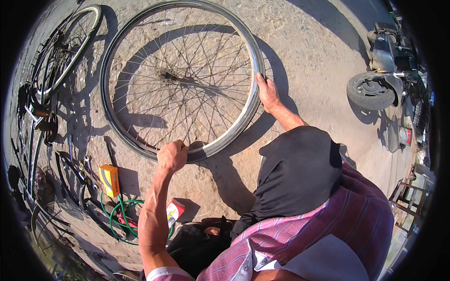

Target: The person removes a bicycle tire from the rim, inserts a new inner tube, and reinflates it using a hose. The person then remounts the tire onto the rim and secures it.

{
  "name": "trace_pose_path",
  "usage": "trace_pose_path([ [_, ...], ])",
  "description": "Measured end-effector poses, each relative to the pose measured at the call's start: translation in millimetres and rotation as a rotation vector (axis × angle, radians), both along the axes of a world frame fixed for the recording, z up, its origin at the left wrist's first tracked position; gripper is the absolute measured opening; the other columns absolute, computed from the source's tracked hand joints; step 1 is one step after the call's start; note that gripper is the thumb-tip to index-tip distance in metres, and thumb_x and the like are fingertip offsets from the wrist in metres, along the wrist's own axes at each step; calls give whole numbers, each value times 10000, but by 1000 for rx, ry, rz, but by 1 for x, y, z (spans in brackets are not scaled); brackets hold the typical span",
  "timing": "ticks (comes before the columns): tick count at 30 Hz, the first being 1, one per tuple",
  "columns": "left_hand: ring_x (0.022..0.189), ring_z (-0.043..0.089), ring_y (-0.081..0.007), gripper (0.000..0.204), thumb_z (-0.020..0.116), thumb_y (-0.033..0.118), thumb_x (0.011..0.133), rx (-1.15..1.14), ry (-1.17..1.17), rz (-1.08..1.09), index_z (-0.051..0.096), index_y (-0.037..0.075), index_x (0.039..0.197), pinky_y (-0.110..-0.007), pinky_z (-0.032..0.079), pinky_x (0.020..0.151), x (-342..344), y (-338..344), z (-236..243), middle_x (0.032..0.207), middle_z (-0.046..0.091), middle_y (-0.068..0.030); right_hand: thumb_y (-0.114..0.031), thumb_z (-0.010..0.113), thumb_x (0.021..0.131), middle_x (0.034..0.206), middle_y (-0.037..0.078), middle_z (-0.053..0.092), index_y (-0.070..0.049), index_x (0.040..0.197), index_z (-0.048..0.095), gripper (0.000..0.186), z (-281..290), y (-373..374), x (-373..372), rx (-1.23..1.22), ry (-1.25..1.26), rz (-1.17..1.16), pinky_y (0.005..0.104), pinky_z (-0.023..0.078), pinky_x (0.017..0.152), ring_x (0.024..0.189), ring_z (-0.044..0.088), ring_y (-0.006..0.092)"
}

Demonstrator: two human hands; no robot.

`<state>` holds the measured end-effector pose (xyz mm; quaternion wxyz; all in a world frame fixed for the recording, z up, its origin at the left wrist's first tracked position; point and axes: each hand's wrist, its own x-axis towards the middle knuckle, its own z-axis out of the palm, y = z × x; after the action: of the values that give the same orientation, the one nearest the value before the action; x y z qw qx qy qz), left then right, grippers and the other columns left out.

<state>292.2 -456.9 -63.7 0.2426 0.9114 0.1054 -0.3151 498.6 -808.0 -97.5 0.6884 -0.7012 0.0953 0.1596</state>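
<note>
A spoked bicycle wheel (104, 84) with a dark tyre is tilted in front of me, its hub (166, 75) near the middle of the ring. My left hand (172, 155) is closed in a fist at the wheel's near edge, knuckles up; its fingertips are hidden. Farther right, my right hand (268, 93) grips the rim and tyre, the thumb on top and most of the fingers behind. Beside my left hand, part of the tyre's inner side shows dark, and I cannot tell whether it sits in the rim there.
At left lies a bicycle with its pale-rimmed wheel (97, 29). Closer in are several tools, a yellow box (108, 180), a green hose (112, 225) and a red-and-white box (175, 210). A motorcycle (370, 92) and a red-and-white can (405, 136) are at the right.
</note>
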Motion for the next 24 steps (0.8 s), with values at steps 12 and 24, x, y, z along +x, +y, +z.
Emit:
trace_pose_path([
  [12, 984, 750, -409, 328, 690, 373, 917, -1, 11, 34, 808, 80, 1004, -494, 571, 895, 12, 7, 10, 969, 783, -208, -730, 537, 1032, 812, 96, 697, -31, 1127, 633, 712, 13, 19, -6, 177, 114, -74, 379, 609, 693, 721, 710, 222],
  [24, 665, 718, -196, 796, 715, 705, 945, -992, 563, 498, 701, -48, 1207, -306, 569, 574, -33, -89, 53, 817, 731, -146, -729, 502, 1047, 803, 106, 685, -88, 1129, 592, 652, 20, 39, -37, 165, 258, -269, 416, 613, 680, 709, 701, 248],
])
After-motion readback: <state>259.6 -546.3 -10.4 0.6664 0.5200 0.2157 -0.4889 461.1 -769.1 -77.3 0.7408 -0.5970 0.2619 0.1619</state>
